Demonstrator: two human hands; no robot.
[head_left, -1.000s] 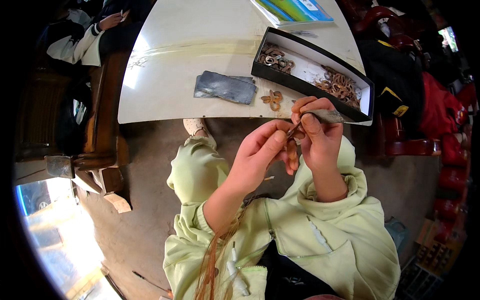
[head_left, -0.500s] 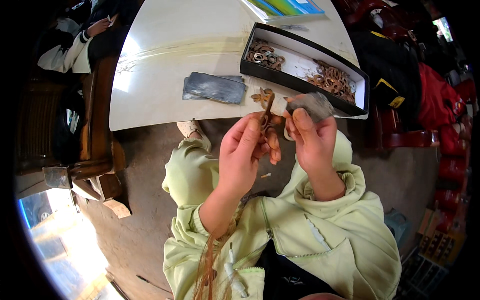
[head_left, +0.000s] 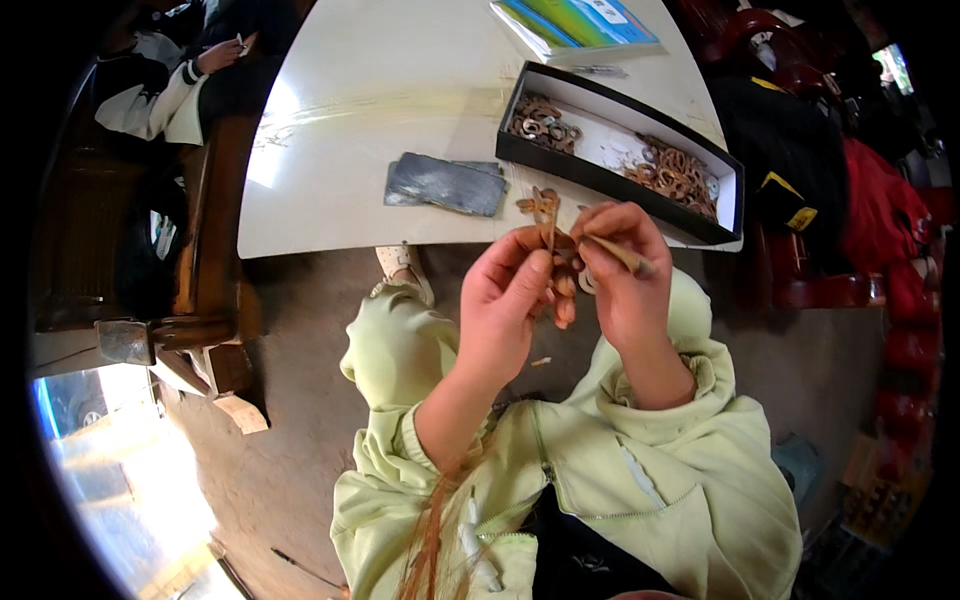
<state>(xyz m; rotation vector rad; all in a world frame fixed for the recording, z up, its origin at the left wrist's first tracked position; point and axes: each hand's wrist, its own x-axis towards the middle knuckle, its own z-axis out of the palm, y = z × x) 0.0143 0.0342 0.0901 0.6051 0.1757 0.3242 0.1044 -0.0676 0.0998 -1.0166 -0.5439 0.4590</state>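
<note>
My left hand is closed on a rusty metal piece, held on edge between thumb and fingers. My right hand pinches a sandpaper sheet, bent and seen nearly edge-on, close beside that piece. Whether the sheet touches the metal is hidden by the fingers. A few more rusty pieces lie at the table's near edge, just beyond my hands. Dark grey sheets, overlapping, rest on the table to the left.
A long black box with a white inside stands on the pale table, rusty pieces heaped at both its ends. Behind it lies a blue-green booklet. Another person's hand shows at the far left, above a wooden bench.
The sandpaper in my right hand has turned from broadside to nearly edge-on, with the fingers now curled over it. My left hand still grips the rusty piece. The whole view has shifted slightly.
</note>
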